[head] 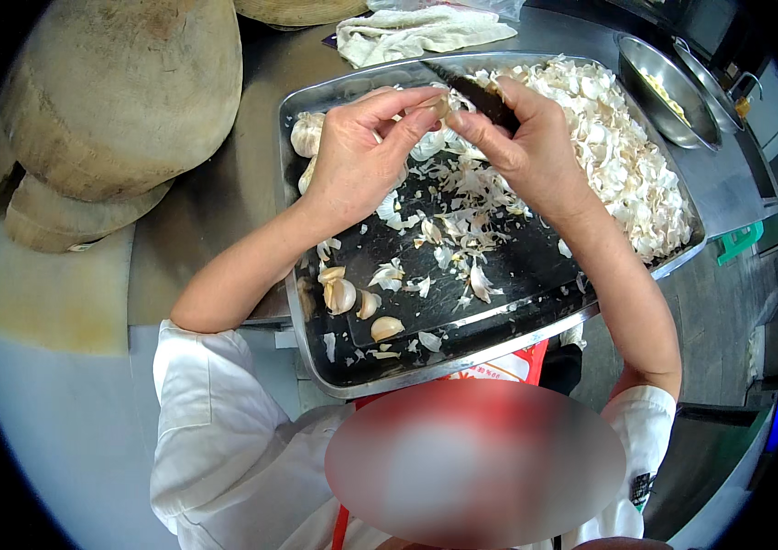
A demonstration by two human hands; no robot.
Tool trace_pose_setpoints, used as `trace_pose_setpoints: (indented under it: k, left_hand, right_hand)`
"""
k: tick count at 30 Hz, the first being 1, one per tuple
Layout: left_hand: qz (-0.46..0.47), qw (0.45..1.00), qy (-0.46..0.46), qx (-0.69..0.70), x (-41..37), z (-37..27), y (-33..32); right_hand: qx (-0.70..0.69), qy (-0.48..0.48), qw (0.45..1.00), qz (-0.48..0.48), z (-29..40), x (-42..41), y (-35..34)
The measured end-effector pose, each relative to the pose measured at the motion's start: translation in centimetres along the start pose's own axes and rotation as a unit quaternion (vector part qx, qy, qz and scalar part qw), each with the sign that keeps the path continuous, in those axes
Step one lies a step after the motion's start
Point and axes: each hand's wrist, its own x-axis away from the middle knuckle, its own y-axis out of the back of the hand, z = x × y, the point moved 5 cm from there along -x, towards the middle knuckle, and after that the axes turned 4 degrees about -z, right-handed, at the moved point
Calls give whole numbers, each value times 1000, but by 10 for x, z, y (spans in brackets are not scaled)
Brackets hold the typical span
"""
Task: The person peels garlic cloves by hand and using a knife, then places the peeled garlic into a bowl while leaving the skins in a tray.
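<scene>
Over the far part of a metal tray (416,382), my left hand (368,148) pinches a garlic clove (438,106) between thumb and fingertips. My right hand (540,148) grips a small dark-bladed knife (478,96), its blade pointing up and away to the left. The right thumb is close to the clove; whether it touches is unclear. Whole garlic bulbs (307,135) lie beyond and beside my left hand, partly covered by it. Several unpeeled cloves (387,328) rest in the tray's near left corner. Scraps of garlic skin (475,223) are strewn across its dark bottom.
Garlic skins (640,182) are heaped along the tray's right side. Thick round wooden chopping blocks (128,89) stand at the left. A crumpled cloth (423,34) lies behind the tray. To the right, a steel bowl (695,130) contains pale pieces; a green stool (739,243) shows below.
</scene>
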Motion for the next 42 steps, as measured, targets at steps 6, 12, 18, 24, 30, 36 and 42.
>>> trace_pose_setpoints:
  k: [6,12,18,24,30,36,42]
  left_hand:
    - [4,999,-35,-39,6,-5,-4]
    - [14,993,-85,-78,7,-11,-5]
    - [12,981,-148,-125,7,-20,-6]
    - [4,979,-156,-131,10,-25,-6]
    - [12,979,-139,-149,12,-23,-6]
    - [53,998,11,-36,7,-1,-9]
    - [175,904,241,307,-1,4,-7]
  right_hand:
    - [36,43,998,6,0,4,-2]
    - [45,75,996,-10,3,5,1]
    - [62,110,992,-17,5,6,0]
    - [91,143,985,-10,8,8,-3]
    - [72,135,988,17,6,9,-6]
    - [55,86,995,23,2,8,-6]
    - [15,55,997,46,18,5,7]
